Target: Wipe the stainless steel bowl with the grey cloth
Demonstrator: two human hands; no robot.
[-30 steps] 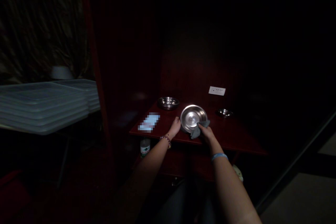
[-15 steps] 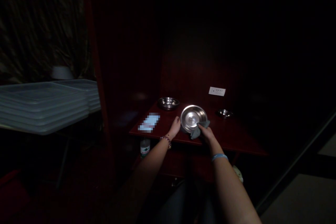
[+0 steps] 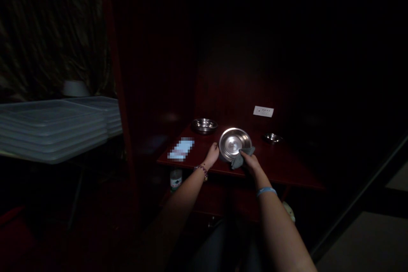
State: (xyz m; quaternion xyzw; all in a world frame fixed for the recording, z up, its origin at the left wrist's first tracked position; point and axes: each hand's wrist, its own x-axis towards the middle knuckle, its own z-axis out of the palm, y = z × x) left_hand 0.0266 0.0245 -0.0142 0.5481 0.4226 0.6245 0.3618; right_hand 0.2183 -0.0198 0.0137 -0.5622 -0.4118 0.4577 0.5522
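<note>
A shiny metal basin (image 3: 230, 139) is held above the front part of the dark red desk (image 3: 287, 170), tilted so that its inside faces me. My left hand (image 3: 213, 154) is closed at the basin's left rim; its fingertips are partly hidden. At the lower right rim, my right hand (image 3: 249, 160) grips a grey cloth (image 3: 237, 162) with the thumb over it, pressing it around the basin's edge. Further back on the desk sit a metal bowl (image 3: 204, 126), perhaps several stacked, at the left and a smaller metal dish (image 3: 272, 138) at the right.
A pixelated flat bright object (image 3: 181, 149) lies at the desk's left. Beneath it, a bottle (image 3: 175, 179) stands on a lower level. A white socket panel (image 3: 263, 111) is on the back wall. Several stacked translucent plastic lids or trays (image 3: 54, 131) occupy the far left.
</note>
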